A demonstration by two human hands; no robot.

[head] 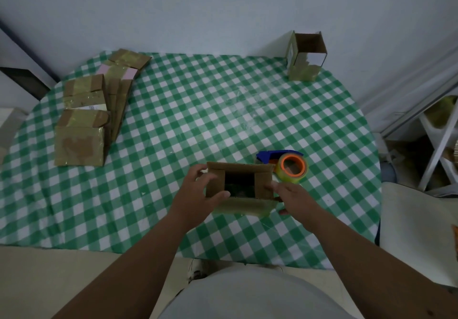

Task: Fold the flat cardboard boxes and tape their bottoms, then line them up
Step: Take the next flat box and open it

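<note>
On the checked tablecloth (173, 110), both hands, left hand (198, 194) and right hand (292, 197), grip an open box (239, 170)

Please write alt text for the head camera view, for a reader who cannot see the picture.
Two hands, left hand and right hand, hold an opened cardboard box over a green checked tablecloth. A tape dispenser lies beside it, flat boxes are piled far left, and one finished box stands at the far right.
</note>
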